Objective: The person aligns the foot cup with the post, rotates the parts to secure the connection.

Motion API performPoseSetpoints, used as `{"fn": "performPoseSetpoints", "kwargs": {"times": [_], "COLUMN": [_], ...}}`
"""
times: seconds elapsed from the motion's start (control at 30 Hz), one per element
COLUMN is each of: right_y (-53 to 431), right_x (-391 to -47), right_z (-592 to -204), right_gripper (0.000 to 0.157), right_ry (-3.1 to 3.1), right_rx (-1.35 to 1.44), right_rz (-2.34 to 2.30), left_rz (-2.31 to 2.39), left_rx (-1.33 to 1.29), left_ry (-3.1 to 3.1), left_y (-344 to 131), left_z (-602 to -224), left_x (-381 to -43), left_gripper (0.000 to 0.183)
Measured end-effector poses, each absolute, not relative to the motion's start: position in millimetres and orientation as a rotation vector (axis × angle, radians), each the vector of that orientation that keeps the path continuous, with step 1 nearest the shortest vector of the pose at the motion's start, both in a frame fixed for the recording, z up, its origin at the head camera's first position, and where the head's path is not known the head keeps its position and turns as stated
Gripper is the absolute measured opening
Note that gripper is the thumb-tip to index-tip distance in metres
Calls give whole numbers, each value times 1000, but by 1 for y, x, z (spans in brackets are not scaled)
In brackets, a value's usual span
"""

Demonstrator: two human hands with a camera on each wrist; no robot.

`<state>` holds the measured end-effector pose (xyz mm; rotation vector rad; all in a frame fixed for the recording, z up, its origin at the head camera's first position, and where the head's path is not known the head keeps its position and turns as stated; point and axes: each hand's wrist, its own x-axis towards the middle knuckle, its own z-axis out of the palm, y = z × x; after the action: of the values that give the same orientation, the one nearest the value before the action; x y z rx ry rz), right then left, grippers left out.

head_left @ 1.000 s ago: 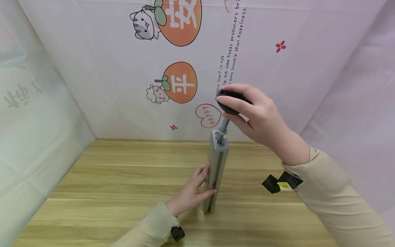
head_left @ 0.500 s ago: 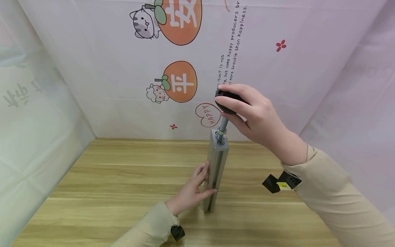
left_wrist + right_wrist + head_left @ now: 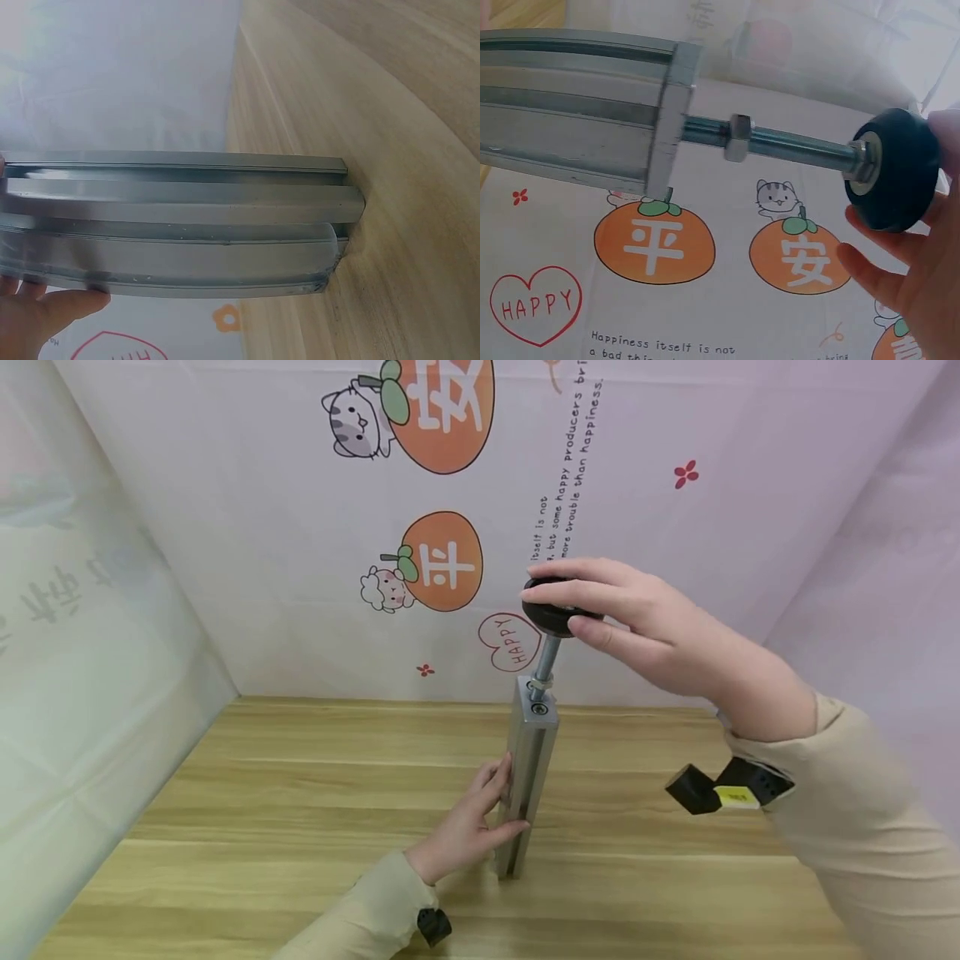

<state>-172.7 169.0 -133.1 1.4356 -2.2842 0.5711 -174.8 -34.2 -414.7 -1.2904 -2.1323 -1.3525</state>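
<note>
On the wood-grain tabletop (image 3: 300, 802) stands an aluminium profile (image 3: 532, 760), pinched by fingers of the left hand (image 3: 465, 832), mostly cut off in its wrist view. The right hand (image 3: 652, 622), fingers slightly spread, rests on and partly hides the black foot (image 3: 898, 169) capping a threaded rod (image 3: 802, 148).

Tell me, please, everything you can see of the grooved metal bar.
The grooved metal bar looks like silvery aluminium, with slots along its length and a flat end plate showing round screw heads. It stands on end on the wood-grained table. A threaded rod rises from its top, and the left hand holds its lower half.
</note>
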Motion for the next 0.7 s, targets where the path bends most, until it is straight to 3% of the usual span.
{"fn": "performPoseSetpoints", "kwargs": {"times": [0.3, 0.7], "right_y": [173, 158], "right_x": [-176, -170], "right_z": [-108, -114], "right_gripper": [39, 36], "right_ry": [-2401, -2495], "right_rx": [1494, 1124], "right_rz": [450, 622], "left_rz": [-1343, -1359], "left_rx": [-1262, -1279], "left_ry": [-2164, -2160], "left_y": [-35, -35], "left_z": [-412, -412], "left_x": [-174, -174], "left_gripper": [103, 103]}}
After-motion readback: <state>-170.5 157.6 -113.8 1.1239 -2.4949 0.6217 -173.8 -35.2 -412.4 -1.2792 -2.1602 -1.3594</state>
